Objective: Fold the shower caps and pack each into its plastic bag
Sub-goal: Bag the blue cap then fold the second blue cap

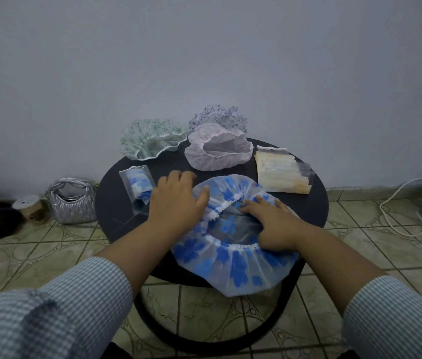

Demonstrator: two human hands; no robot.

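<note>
A blue-flowered shower cap (233, 265) lies open side up on the near part of the round black table (111, 203), overhanging its front edge. My left hand (177, 200) rests flat on the cap's left rim, fingers spread. My right hand (269, 221) presses on the right side of the elastic opening, fingers apart. A packed blue cap in its plastic bag (137, 187) lies left of my left hand. A stack of empty plastic bags (281, 171) sits at the right. Green (150, 138), pink (217, 151) and purple-patterned (217, 117) caps lie at the back.
A silver quilted handbag (71, 200) and a small round wooden box (30, 207) stand on the tiled floor left of the table. A white cable (401, 211) loops over the floor at the right. A grey wall rises right behind the table.
</note>
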